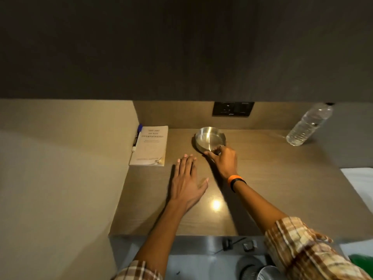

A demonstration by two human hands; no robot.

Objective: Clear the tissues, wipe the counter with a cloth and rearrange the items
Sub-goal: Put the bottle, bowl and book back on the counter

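A round steel bowl (209,140) stands on the brown counter (272,188) near the back wall. My right hand (223,160) pinches the bowl's near rim with its fingertips. My left hand (186,181) lies flat on the counter, fingers spread, a little left of the bowl and holding nothing. A pale paperback book (150,145) lies at the counter's back left corner. A blue-capped marker (136,138) lies beside the book against the left wall. No tissue or cloth shows.
A clear plastic water bottle (308,125) stands at the back right. A dark wall socket (233,109) sits behind the bowl. A dark overhead cabinet (181,47) hangs above. A white surface (359,182) adjoins the counter's right edge. Small objects lie on the floor below.
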